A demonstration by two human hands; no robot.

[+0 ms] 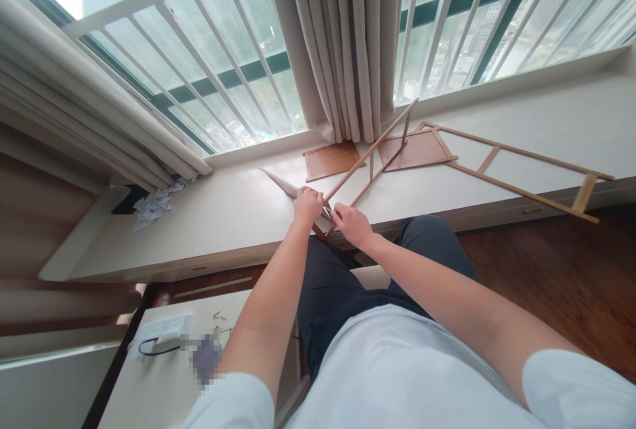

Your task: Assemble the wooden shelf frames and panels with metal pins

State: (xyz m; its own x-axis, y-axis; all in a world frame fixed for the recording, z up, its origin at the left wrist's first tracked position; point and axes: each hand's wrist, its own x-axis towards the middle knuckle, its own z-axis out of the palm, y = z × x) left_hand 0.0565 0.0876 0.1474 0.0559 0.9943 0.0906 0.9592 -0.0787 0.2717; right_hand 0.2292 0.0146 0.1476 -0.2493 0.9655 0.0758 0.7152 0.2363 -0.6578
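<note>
My left hand (309, 205) is closed on a brown wooden panel (279, 181), which tilts nearly edge-on away to the left. The panel's near end meets the low end of a wooden ladder-like frame (370, 154), whose long rails rise to the right above the ledge. Beside that joint my right hand (350, 224) is closed in a pinch, touching or almost touching the wood. Whatever lies between its fingers is too small to make out. Two more wooden panels, one left (334, 161) and one right (418, 149), lie flat behind the frame.
A second wooden frame (487, 169) lies on the white window ledge (238, 217), overhanging its front edge at right. Crumpled paper (154, 207) sits at left. Below, a white table (149, 389) carries a power strip (161, 333) and small metal parts (218, 316). Curtains (342, 45) hang behind.
</note>
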